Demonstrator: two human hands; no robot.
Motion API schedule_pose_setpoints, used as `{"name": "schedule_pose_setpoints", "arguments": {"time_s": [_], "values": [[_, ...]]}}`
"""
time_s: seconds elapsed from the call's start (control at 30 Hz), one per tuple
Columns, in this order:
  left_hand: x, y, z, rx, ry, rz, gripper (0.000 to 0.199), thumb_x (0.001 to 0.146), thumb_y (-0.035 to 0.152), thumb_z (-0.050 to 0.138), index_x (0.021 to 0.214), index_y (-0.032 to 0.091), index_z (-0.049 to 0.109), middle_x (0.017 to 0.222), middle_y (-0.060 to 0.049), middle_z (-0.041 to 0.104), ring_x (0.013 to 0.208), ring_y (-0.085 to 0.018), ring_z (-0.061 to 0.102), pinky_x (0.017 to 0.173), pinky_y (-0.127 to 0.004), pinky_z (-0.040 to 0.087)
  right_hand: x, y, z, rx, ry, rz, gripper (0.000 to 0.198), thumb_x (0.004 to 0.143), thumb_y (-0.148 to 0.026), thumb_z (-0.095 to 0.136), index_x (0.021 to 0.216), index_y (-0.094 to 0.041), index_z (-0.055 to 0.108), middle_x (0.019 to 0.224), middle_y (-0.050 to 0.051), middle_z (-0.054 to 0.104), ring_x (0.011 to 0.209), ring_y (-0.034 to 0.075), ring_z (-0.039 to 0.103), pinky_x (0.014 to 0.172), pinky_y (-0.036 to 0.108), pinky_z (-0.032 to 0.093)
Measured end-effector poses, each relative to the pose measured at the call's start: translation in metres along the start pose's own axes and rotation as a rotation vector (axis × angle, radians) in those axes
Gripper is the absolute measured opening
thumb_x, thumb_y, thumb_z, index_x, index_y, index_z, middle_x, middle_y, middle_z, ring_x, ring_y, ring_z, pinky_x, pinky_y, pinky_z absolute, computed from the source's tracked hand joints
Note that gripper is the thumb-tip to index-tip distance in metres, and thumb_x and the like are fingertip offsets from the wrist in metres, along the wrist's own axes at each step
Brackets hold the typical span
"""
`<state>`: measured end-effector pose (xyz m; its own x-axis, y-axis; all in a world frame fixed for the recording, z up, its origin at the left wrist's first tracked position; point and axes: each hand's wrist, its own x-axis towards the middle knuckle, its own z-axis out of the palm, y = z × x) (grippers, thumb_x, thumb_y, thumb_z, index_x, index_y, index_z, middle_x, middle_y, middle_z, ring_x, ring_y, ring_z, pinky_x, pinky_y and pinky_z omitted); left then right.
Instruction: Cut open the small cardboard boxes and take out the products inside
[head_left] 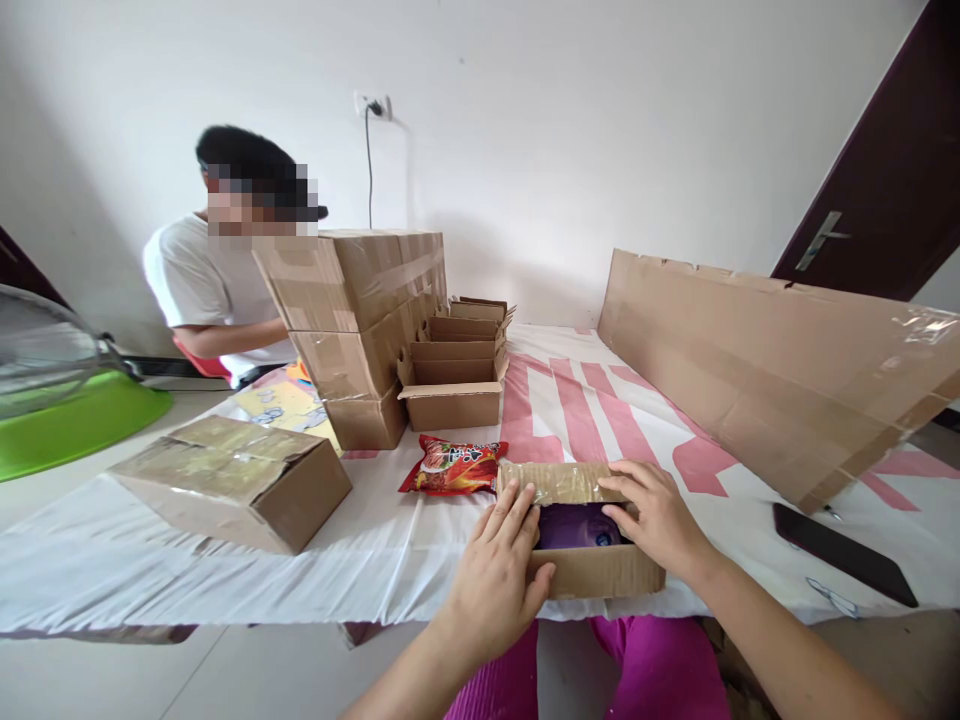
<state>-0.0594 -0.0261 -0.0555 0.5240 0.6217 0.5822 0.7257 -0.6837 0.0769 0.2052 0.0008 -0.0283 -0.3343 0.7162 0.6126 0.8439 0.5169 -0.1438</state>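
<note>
Where the open box (606,574) lies lengthwise left to right along the table (375,545) edge, I rest the left hand (501,568) and right hand (664,515), fingers unclenched, against its opposite ends.

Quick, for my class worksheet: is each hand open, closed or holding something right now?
Left hand: open, laid over the left end of the nearest cardboard box.
Right hand: open, fingertips touching the box's flap near its right end.

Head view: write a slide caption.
Left hand and right hand on an open cardboard box, purple item inside, red packet alongside.
</note>
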Motion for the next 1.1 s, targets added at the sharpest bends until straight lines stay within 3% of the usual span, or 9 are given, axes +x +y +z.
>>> {"name": "schedule_pose_setpoints", "arguments": {"time_s": [0.2, 0.33, 0.67, 0.87, 0.97, 1.1], "values": [[0.004, -0.003, 0.002, 0.001, -0.011, -0.027, 0.049, 0.083, 0.028, 0.060, 0.128, 0.009, 0.058, 0.147, -0.017, 0.049, 0.140, -0.036, 0.039, 0.106, -0.052, 0.045, 0.019, -0.009, -0.001, 0.077, -0.099, -0.153, 0.030, 0.082, -0.004, 0.062, 0.105, -0.023, 0.065, 0.107, 0.005, 0.067, 0.100, 0.023, 0.061, 0.089, 0.046, 0.052], [0.005, -0.002, 0.001, 0.015, -0.038, -0.029, 0.048, 0.083, 0.028, 0.060, 0.127, 0.008, 0.059, 0.147, -0.018, 0.048, 0.141, -0.037, 0.038, 0.106, -0.053, 0.045, 0.028, -0.014, 0.001, 0.095, -0.153, -0.216, 0.021, 0.085, -0.005, 0.058, 0.097, -0.021, 0.065, 0.099, 0.005, 0.067, 0.096, 0.022, 0.060, 0.085, 0.042, 0.052], [0.006, -0.001, -0.004, 0.028, -0.131, -0.056, 0.050, 0.085, 0.031, 0.058, 0.129, 0.008, 0.058, 0.150, -0.018, 0.045, 0.142, -0.037, 0.036, 0.108, -0.054, 0.044, 0.038, -0.018, 0.002, 0.081, -0.231, -0.247, 0.022, 0.091, -0.006, 0.047, 0.082, -0.019, 0.062, 0.089, 0.006, 0.064, 0.087, 0.020, 0.057, 0.077, 0.036, 0.049], [0.005, -0.001, -0.003, 0.039, -0.128, -0.051, 0.050, 0.085, 0.031, 0.058, 0.129, 0.009, 0.058, 0.150, -0.017, 0.045, 0.143, -0.036, 0.035, 0.109, -0.053, 0.044, 0.042, -0.016, 0.001, 0.079, -0.303, -0.222, 0.020, 0.091, -0.004, 0.046, 0.086, -0.019, 0.059, 0.091, 0.005, 0.063, 0.088, 0.019, 0.056, 0.078, 0.036, 0.049], [0.005, -0.002, -0.003, 0.031, -0.128, -0.053, 0.049, 0.084, 0.031, 0.059, 0.129, 0.010, 0.058, 0.150, -0.017, 0.045, 0.142, -0.036, 0.036, 0.107, -0.053, 0.045, 0.042, -0.013, -0.002, 0.105, -0.358, -0.214, 0.017, 0.086, -0.006, 0.057, 0.095, -0.020, 0.060, 0.100, 0.004, 0.064, 0.095, 0.020, 0.057, 0.084, 0.036, 0.049], [0.006, -0.001, -0.003, 0.027, -0.121, -0.057, 0.049, 0.084, 0.031, 0.059, 0.128, 0.009, 0.058, 0.149, -0.018, 0.046, 0.142, -0.037, 0.037, 0.106, -0.054, 0.046, 0.039, -0.013, -0.002, 0.043, -0.319, -0.293, 0.016, 0.084, -0.009, 0.063, 0.095, -0.020, 0.061, 0.102, 0.006, 0.065, 0.098, 0.022, 0.057, 0.084, 0.039, 0.049]]}}
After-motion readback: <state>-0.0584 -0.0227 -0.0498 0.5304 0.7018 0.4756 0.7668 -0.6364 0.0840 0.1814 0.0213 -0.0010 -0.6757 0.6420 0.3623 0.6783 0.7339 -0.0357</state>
